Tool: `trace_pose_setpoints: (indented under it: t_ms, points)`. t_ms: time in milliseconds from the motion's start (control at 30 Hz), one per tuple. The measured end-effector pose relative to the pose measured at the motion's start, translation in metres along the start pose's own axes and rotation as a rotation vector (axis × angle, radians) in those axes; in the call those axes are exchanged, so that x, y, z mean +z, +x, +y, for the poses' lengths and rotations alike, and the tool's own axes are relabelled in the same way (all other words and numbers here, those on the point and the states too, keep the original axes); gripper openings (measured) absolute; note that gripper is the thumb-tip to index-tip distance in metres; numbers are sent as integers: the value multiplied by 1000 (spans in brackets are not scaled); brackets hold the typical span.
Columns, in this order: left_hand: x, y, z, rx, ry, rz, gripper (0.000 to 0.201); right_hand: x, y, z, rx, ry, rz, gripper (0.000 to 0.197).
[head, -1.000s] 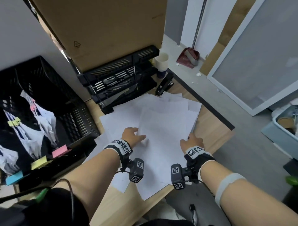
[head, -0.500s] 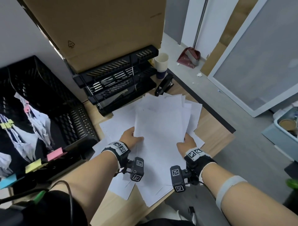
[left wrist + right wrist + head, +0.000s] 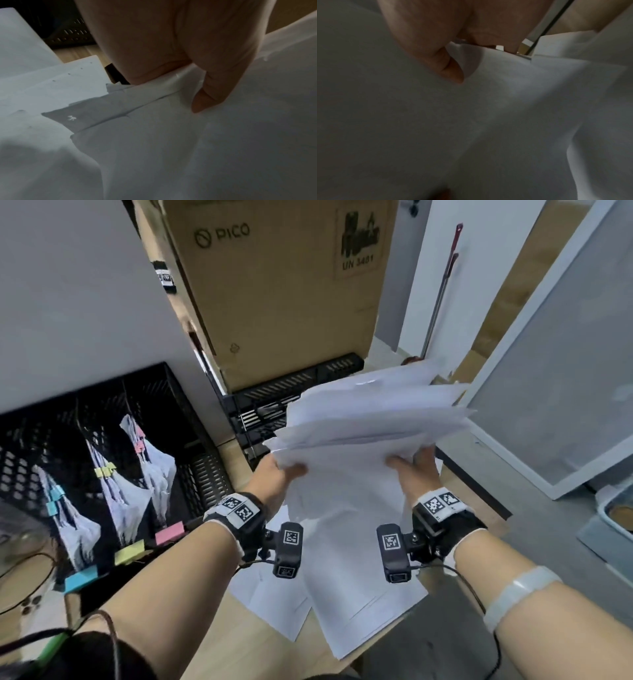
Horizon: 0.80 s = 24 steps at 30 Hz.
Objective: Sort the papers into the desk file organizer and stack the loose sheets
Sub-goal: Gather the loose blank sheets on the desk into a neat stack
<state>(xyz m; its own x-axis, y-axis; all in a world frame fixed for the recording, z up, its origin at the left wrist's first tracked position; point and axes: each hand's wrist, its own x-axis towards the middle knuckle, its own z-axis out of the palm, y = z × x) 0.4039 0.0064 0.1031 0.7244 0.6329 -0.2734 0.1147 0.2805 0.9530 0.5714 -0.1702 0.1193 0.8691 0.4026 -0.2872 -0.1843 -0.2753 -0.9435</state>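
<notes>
A thick, uneven bundle of white sheets (image 3: 366,419) is lifted off the desk, its far end raised. My left hand (image 3: 279,477) grips its left edge, thumb on top, fingers hidden beneath. My right hand (image 3: 416,470) grips the right edge the same way. In the left wrist view the thumb (image 3: 211,94) presses the bundle of sheets (image 3: 154,135); the right wrist view shows the thumb (image 3: 452,70) on the paper (image 3: 505,108). A few loose sheets (image 3: 274,601) still lie on the wooden desk. The black tiered file organizer (image 3: 270,409) stands behind the bundle, partly hidden.
A black mesh crate (image 3: 102,446) with clipped paper bundles and coloured sticky tabs sits at left. A large cardboard box (image 3: 281,289) rests above the organizer. The desk's right edge (image 3: 476,491) drops to the grey floor, where a bin (image 3: 616,518) stands.
Both hands gathered the spread sheets together and lifted the bundle off the desk, tilting its far end upward. The head view has moved closer and looks higher.
</notes>
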Motion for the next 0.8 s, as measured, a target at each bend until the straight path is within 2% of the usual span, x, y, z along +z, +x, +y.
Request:
trace_pose_setpoints:
  t_ms: [100, 167, 200, 300, 400, 500, 567, 667, 733, 800]
  points:
    - [-3, -7, 5, 52, -20, -3, 45, 1, -10, -11, -110, 94, 15, 100]
    - [-2, -14, 0, 101, 70, 9, 35, 0, -15, -10, -127, 126, -5, 100]
    - [-1, -18, -3, 118, 100, 7, 32, -1, -17, -6, -115, 119, -11, 96]
    - [3, -26, -18, 136, 113, -14, 35, -2, -27, 5, -93, 23, -37, 57]
    - [8, -28, -25, 143, 101, 7, 39, -3, -35, 9, -105, -6, -44, 48]
    - [15, -27, -26, 151, 119, 18, 35, -4, -28, 18, -38, -3, -40, 49]
    - [19, -26, -28, 156, 98, 24, 40, -5, -24, 27, 41, 2, -37, 49]
    - [27, -23, -29, 135, 48, 18, 48, -8, -23, 34, 151, 3, -19, 33]
    - [34, -20, -24, 129, 29, 7, 40, -13, -20, 35, 195, 58, 21, 30]
    - [36, -16, -20, 113, -18, 5, 25, -18, -14, 34, 157, 113, 57, 29]
